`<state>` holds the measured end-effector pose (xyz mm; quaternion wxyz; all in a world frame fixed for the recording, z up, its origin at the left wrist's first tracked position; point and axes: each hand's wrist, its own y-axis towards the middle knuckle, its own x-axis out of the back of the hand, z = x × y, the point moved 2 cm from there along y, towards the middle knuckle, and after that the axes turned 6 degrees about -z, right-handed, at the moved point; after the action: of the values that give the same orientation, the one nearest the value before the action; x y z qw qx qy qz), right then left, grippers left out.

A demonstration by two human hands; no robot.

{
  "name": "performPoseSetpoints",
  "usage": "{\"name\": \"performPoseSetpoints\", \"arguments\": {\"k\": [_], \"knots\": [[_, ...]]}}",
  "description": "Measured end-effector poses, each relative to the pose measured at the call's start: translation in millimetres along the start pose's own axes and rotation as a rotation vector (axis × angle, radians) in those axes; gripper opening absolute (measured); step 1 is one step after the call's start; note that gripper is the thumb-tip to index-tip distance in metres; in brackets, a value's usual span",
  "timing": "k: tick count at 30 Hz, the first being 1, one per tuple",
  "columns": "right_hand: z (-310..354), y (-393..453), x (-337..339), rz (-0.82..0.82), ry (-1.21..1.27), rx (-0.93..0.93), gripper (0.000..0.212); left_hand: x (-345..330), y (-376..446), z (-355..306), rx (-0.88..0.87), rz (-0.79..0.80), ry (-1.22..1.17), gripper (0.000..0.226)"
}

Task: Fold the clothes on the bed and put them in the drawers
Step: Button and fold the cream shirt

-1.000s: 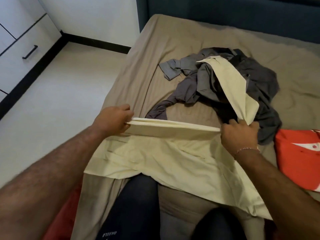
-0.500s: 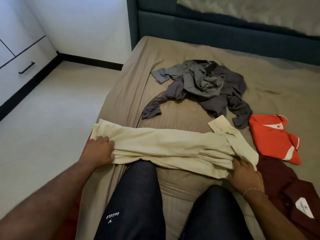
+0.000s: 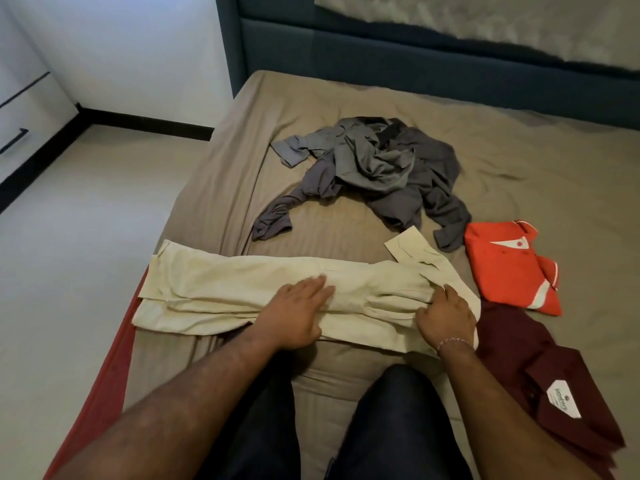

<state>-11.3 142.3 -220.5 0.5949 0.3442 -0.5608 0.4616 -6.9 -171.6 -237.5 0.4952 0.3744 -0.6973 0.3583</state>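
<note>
Cream shirt (image 3: pixel 242 289) folded into a long band across the bed (image 3: pixel 519 161); beyond it a crumpled grey heap (image 3: pixel 377 168); right of it folded orange shirt (image 3: pixel 502 268) and maroon shirt (image 3: pixel 540 372)

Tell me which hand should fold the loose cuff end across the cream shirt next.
Probably the right hand: it rests at the cream shirt's right end, just below the loose cuff. The left hand presses flat mid-shirt, well placed to anchor it.
</note>
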Motion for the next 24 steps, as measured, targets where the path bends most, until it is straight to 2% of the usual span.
{"name": "performPoseSetpoints", "arguments": {"k": [2, 4, 6, 8, 9, 11, 14, 16, 18, 20, 22, 24], "knots": [[-3, -3, 6, -0.087, 0.094, -0.008, 0.059, -7, 12, -11, 0.097, 0.191, 0.017, 0.064], [4, -11, 15, -0.216, 0.212, 0.085, 0.063, -5, 22, -23, 0.214, 0.100, -0.176, 0.047], [19, -21, 27, -0.338, 0.340, 0.273, 0.066, 6, 36, -42, 0.378, -0.005, -0.731, 0.040], [40, -40, 32, -0.377, 0.425, 0.484, 0.071, 15, 47, -61, 0.543, 0.099, -1.427, 0.055], [51, -52, 32, -0.363, 0.453, 0.584, 0.074, 18, 50, -69, 0.587, 0.164, -1.679, 0.065], [67, -73, 30, -0.338, 0.479, 0.779, 0.081, 23, 52, -76, 0.592, 0.173, -2.001, 0.077], [79, -94, 26, -0.315, 0.409, 0.988, 0.085, 34, 45, -70, 0.583, -0.057, -2.260, 0.073], [79, -104, 20, -0.292, 0.335, 1.044, 0.079, 45, 37, -61, 0.536, -0.285, -2.324, 0.052], [73, -112, 14, -0.270, 0.293, 1.059, 0.071, 54, 27, -42, 0.596, -0.603, -2.262, 0.037], [65, -114, 11, -0.265, 0.362, 0.995, 0.060, 64, 11, -20, 0.673, -0.853, -1.977, 0.049], [59, -107, 10, -0.296, 0.490, 0.793, 0.049, 74, -8, -5, 0.650, -0.967, -1.672, 0.066], [51, -89, 8, -0.290, 0.579, 0.518, 0.045, 77, -24, 5, 0.624, -1.014, -1.471, 0.073]]}}
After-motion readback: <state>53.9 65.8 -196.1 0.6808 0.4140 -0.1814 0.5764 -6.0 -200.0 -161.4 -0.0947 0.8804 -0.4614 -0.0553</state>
